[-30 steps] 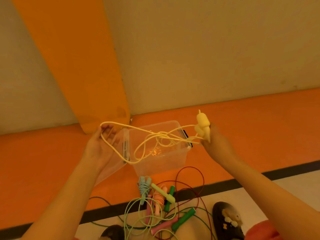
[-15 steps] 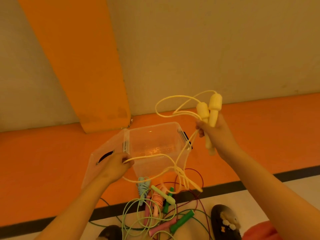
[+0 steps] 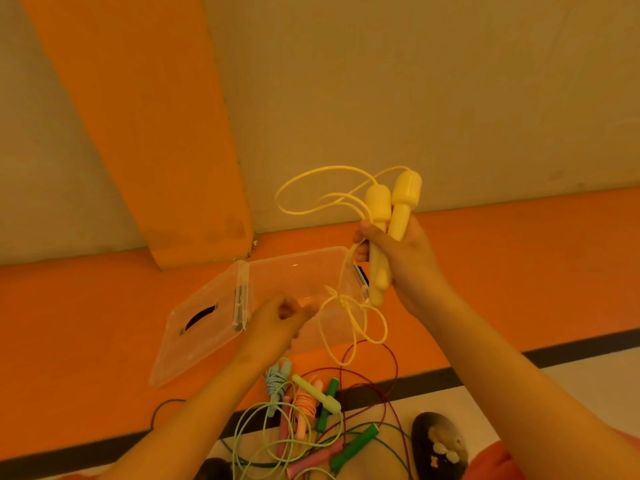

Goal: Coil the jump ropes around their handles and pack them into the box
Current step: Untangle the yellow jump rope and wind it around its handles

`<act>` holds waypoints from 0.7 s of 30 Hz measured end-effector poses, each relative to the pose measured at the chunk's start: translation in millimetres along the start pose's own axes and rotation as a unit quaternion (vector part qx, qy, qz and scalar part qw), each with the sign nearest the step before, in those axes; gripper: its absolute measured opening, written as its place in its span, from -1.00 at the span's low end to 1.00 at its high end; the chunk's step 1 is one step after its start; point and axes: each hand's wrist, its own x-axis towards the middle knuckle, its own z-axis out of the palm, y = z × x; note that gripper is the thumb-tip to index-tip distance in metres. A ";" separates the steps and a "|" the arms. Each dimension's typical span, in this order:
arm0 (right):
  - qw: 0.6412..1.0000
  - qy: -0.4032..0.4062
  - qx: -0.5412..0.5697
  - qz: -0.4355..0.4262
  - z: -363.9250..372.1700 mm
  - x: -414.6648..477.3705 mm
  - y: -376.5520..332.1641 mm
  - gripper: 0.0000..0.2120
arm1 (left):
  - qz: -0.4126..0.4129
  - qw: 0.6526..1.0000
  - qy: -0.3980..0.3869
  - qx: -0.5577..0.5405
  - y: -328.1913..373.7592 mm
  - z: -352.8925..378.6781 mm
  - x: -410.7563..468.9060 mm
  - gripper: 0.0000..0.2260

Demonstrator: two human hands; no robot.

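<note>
Coiling looks barely begun: the right hand [image 3: 401, 258] grips both yellow handles [image 3: 391, 209] upright above the open box [image 3: 298, 268], their cord [image 3: 349, 317] dangling in tangled loops. The left hand [image 3: 277, 320], fingers curled, sits beside those loops; whether it pinches cord is blurred. Next: catch the slack and wind it round the handles.

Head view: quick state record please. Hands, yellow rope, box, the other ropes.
right hand: grips both yellow handles together, held above the box
yellow rope: uncoiled; loops above the handles, more hanging below with a tangle
left hand: fingers curled beside the hanging loops; grip on the cord unclear
box: clear, lid open to its left, no rope visible inside
other ropes: tangled pile in front of the box, not packed
</note>
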 end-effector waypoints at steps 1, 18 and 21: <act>1.000 0.001 0.004 0.001 3.5 0.6 -0.1 -0.86 | -0.020 0.999 -0.027 -0.029 2.8 5.7 -0.7 -0.71; 0.984 0.098 -0.141 -0.036 -19.8 13.1 7.1 -0.86 | 0.037 0.995 -0.073 0.061 -15.4 19.3 17.6 -0.80; 0.974 0.128 -0.184 -0.028 -43.3 14.3 18.9 -0.86 | 0.028 0.996 -0.089 0.000 -17.8 1.6 11.7 -0.77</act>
